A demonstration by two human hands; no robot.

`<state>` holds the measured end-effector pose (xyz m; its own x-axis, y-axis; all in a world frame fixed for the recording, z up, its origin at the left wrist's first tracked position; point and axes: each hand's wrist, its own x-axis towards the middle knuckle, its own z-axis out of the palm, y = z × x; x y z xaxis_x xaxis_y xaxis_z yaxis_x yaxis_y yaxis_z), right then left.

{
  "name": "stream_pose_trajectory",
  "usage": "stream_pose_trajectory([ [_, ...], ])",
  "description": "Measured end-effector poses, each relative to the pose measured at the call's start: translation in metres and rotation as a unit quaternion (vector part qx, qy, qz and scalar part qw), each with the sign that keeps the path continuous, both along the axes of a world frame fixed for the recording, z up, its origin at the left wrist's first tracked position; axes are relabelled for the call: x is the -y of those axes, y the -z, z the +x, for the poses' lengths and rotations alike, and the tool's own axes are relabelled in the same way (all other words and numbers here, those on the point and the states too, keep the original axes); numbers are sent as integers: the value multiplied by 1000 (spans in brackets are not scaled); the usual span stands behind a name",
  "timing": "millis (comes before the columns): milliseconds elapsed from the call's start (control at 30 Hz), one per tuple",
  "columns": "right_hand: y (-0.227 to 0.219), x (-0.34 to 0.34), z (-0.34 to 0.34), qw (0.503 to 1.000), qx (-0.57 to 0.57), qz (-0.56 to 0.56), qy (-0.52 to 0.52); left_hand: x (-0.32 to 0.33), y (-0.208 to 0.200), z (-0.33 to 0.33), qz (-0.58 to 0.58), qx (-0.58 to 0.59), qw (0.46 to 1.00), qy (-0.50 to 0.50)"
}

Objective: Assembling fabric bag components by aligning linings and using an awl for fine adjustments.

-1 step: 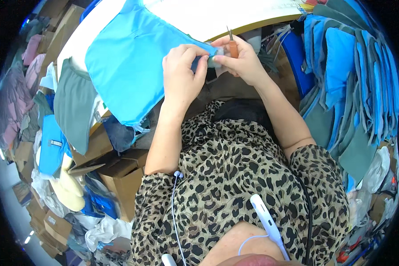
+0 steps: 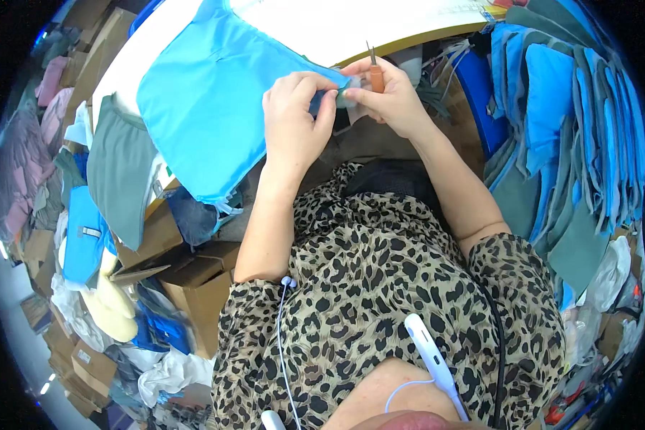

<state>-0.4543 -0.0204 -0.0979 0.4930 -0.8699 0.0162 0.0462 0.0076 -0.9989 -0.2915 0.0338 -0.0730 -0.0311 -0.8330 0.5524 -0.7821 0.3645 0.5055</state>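
The blue fabric piece is smooth and slightly glossy, broad with a rounded left side, faintly creased near its top, with loose threads at its lower corner. It lies on the white worktop and overhangs the near edge, its narrow right corner drawn out to the hands. The left hand pinches the edge near that corner between thumb and fingers; the right hand grips orange-handled snips, blades up, its thumb and fingertips closed at the corner beside a whitish translucent scrap. Since the earlier frame, both hands and the snips have hardly moved; only the scrap looks slightly shifted. A grey fabric piece droops over the worktop's near-left edge, and blue and grey pieces hang beyond its right end.
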Motion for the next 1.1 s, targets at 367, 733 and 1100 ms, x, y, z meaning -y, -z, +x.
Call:
stream_pose_trajectory([
  [367,8,-1,9,994,82,-68,7,4,1,0,-10,41,999,-13],
  [733,9,-2,1,986,-42,-151,51,7,7,-1,27,-21,999,-29],
  [1100,-10,-37,-14,990,-58,90,-96,11,10,0,34,-57,998,-8],
])
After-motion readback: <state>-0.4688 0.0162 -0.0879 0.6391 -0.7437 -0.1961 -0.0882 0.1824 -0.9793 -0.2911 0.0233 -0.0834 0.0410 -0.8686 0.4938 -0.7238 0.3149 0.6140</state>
